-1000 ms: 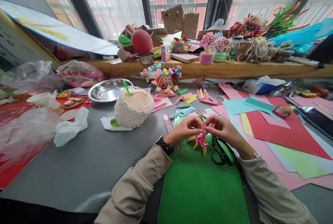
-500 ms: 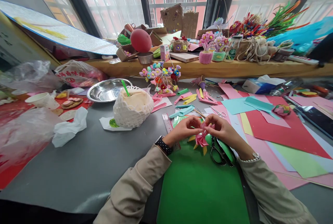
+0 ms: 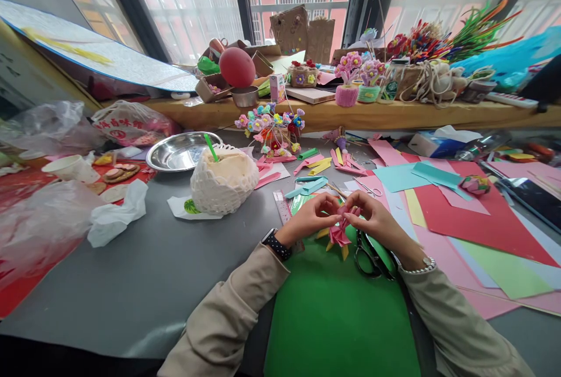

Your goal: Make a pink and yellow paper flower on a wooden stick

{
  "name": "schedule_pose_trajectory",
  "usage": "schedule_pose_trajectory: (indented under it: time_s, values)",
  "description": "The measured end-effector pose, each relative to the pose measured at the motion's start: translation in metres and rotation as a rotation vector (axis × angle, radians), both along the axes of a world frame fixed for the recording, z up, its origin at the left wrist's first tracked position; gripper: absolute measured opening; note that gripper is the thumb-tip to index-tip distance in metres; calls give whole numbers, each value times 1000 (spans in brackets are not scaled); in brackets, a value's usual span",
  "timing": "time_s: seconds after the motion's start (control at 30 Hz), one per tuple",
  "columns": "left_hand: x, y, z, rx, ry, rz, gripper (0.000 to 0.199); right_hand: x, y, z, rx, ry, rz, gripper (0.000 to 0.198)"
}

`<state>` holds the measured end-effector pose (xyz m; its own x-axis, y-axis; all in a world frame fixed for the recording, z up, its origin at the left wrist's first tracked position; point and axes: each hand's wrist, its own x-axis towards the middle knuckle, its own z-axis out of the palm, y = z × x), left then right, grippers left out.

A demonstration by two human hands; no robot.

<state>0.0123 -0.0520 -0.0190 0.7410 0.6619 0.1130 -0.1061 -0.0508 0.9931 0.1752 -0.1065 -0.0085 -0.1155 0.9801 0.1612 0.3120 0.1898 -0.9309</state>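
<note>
Scissors [image 3: 372, 254] just beside paper flower [image 3: 339, 231]

left hand [image 3: 309, 219] fingers curled, pinching; right hand [image 3: 377, 220] likewise; fingertips meeting; forearms converging

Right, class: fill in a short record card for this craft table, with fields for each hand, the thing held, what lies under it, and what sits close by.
left hand: left hand pinches the pink paper flower from the left
right hand: right hand pinches the same flower from the right
held thing: folded pink petals with yellow tips below
surface under it: green sheet on the grey table
nearest tool: scissors beside the right wrist, untouched
also near: ruler; white net-wrapped fruit; steel bowl
</note>
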Motion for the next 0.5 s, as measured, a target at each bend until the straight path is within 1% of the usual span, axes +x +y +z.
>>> schedule_pose_trajectory:
  time_s: [0.23,0.5]
  values:
    - [0,0,-1,-15,15,18,33,-2,0,2,-16,5,3,18]
    - [0,3,-2,-17,-26,19,30,-5,-4,11,-54,15,-8,20]
